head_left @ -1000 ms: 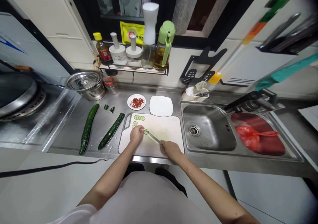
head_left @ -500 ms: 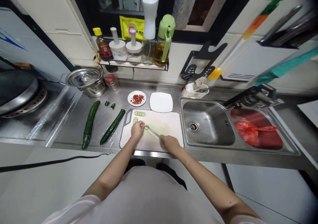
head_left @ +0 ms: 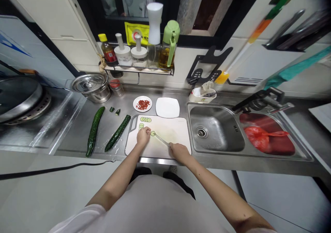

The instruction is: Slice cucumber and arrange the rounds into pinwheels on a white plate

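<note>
A white cutting board is laid on the steel bench at centre frame. The left hand is curled down on the board's left part, fingers pressed over a cucumber piece that's mostly hidden under it. A knife is gripped in the right hand, with a cut slice sitting right at the blade tip. More slices are lined up at the board's upper left. Left of the board, two whole cucumbers and two cut ends are lying around. Just above the board, a dish of red bits and a white plate are parked. The sink is right beside the board.
</note>
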`<state>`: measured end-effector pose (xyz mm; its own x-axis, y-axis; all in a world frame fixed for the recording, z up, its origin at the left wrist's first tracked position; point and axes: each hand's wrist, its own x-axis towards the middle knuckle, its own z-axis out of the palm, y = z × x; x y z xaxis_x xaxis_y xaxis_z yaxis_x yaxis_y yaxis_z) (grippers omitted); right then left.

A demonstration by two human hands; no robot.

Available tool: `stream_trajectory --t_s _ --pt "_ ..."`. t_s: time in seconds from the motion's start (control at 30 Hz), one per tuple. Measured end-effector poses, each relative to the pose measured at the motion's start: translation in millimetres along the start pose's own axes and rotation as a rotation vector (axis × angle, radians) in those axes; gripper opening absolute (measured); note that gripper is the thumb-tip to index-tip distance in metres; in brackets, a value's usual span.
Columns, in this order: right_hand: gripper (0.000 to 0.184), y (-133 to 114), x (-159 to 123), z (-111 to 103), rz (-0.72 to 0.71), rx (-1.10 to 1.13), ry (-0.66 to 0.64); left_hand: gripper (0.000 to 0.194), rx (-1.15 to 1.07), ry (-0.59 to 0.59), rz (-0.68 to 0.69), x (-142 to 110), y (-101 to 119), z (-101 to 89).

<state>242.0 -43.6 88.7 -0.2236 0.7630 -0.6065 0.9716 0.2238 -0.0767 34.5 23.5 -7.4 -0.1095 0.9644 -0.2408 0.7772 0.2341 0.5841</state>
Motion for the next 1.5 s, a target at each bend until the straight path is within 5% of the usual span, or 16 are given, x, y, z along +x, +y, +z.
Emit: stream_trajectory --t_s 0.53,0.93,1.2,1.5 --pt "0.03 28.1 -16.0 19.3 0.02 0.045 0.05 0.02 0.072 0.006 0.087 -17.1 6.9 -0.1" --pt "0.037 46.6 4.5 17.2 0.234 0.156 0.147 0.009 -0.019 0.006 0.06 -20.1 18.2 -2.6" --pt "0.038 48.0 16.5 19.0 0.251 0.166 0.153 0.007 -0.257 0.146 -0.13 -24.2 -14.9 -21.6" --pt "0.038 44.6 18.4 16.6 0.266 0.155 0.137 0.01 -0.229 0.2 -0.208 -14.0 -32.4 -35.4"
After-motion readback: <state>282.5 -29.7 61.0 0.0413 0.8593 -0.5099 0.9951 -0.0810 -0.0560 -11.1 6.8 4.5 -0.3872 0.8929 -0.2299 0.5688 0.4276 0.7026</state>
